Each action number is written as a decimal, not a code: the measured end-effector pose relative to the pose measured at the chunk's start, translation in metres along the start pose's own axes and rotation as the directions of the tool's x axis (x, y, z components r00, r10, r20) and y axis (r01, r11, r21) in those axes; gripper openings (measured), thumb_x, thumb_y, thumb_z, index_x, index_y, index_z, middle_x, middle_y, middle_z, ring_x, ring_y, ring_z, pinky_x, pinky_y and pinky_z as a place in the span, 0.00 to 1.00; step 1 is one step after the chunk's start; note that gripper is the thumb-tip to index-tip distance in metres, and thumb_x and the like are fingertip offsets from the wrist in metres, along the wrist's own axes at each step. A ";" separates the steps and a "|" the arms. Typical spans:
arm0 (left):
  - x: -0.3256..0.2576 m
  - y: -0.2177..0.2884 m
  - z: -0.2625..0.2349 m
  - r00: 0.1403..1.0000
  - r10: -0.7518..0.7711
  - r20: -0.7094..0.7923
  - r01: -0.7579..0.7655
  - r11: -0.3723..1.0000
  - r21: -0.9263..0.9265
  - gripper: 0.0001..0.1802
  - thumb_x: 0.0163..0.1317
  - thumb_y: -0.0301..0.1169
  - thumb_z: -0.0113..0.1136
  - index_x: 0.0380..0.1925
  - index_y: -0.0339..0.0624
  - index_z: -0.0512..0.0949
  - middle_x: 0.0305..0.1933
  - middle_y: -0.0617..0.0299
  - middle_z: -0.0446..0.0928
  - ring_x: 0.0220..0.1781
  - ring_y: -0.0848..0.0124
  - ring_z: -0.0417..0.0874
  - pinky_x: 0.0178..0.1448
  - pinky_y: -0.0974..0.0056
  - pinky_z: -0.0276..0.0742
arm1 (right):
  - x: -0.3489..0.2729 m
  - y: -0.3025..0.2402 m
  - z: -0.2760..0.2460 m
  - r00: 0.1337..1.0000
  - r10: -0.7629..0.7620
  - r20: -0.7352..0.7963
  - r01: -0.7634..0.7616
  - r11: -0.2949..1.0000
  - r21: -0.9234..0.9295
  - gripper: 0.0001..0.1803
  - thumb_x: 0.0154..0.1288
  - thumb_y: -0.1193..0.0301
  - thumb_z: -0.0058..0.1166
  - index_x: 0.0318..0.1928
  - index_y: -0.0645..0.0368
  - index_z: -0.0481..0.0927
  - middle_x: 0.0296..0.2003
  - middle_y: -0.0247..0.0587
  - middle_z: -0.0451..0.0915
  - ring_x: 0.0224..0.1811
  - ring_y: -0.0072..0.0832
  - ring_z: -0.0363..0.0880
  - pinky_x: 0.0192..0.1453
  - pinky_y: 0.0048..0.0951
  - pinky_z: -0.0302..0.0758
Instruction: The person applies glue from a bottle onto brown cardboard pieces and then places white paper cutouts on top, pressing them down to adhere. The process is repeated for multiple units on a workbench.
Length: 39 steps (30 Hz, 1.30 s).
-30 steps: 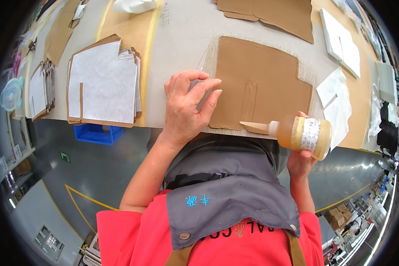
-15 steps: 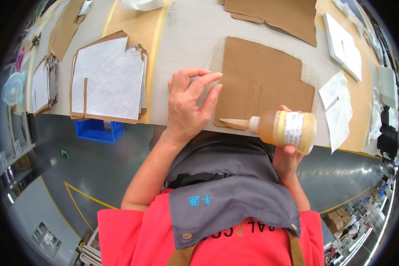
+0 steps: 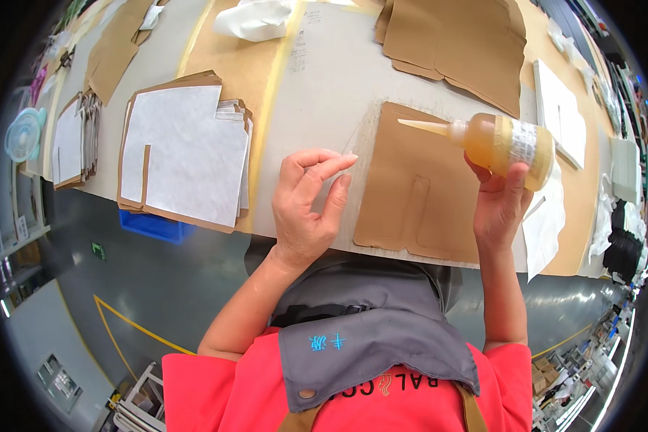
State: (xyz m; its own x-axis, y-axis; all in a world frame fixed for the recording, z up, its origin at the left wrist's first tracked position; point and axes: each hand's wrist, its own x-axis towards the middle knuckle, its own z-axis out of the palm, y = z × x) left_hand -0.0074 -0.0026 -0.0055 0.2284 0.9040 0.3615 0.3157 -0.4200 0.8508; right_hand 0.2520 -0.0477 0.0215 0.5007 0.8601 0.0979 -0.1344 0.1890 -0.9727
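Bottle (image 3: 500,137): smooth translucent plastic, glossy highlights, pale label wrap. Brown panel (image 3: 394,183) at table's near edge: matt, smooth, leather-like (real or synthetic, can't tell). Table (image 3: 320,93): matt grey top, rough-looking residue beside panel. White-faced stack (image 3: 183,155), near edge, left: matt, papery, faintly mottled. Blue bin (image 3: 151,225) below that edge: smooth plastic. Floor (image 3: 169,277): glossy. Apron (image 3: 381,353): smooth cloth, slight sheen, metal-look snap (image 3: 307,394).
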 end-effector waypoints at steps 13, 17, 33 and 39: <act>0.001 -0.001 0.000 1.000 -0.004 0.028 0.004 1.000 0.005 0.14 0.61 0.19 0.63 0.47 0.42 0.85 0.48 0.58 0.77 0.49 0.65 0.79 0.54 0.64 0.76 | 0.011 0.012 0.003 0.996 0.040 0.081 -0.037 0.999 -0.037 0.29 0.75 0.54 0.55 0.65 0.61 0.69 0.56 0.39 0.77 0.58 0.33 0.79 0.58 0.46 0.82; 0.001 -0.001 0.000 1.000 0.006 0.017 -0.006 1.000 0.008 0.15 0.60 0.19 0.63 0.47 0.42 0.85 0.47 0.59 0.77 0.48 0.65 0.79 0.52 0.64 0.76 | 0.000 0.009 0.001 0.994 0.074 0.076 -0.071 0.997 -0.038 0.30 0.74 0.54 0.55 0.65 0.61 0.68 0.56 0.40 0.76 0.58 0.33 0.79 0.58 0.45 0.81; 0.000 -0.002 0.003 0.999 0.027 -0.025 -0.026 0.999 0.033 0.14 0.59 0.20 0.64 0.44 0.45 0.85 0.45 0.61 0.77 0.45 0.65 0.77 0.45 0.64 0.75 | -0.053 -0.001 -0.009 0.985 0.120 0.123 -0.110 0.990 -0.087 0.46 0.66 0.46 0.63 0.71 0.64 0.60 0.65 0.56 0.71 0.68 0.40 0.70 0.72 0.43 0.66; -0.001 -0.001 0.001 1.000 0.027 -0.002 -0.026 0.998 0.055 0.12 0.62 0.20 0.63 0.45 0.42 0.85 0.46 0.58 0.78 0.48 0.66 0.80 0.52 0.65 0.77 | -0.076 -0.005 -0.008 0.979 0.168 0.114 -0.155 0.981 -0.117 0.54 0.56 0.41 0.69 0.70 0.63 0.61 0.64 0.57 0.72 0.68 0.43 0.71 0.72 0.45 0.67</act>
State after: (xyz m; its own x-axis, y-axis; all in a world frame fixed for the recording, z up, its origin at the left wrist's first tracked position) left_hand -0.0070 -0.0031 -0.0072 0.2347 0.8927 0.3848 0.3597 -0.4475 0.8188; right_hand 0.2218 -0.1176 0.0169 0.3698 0.9281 -0.0434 -0.1096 -0.0028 -0.9940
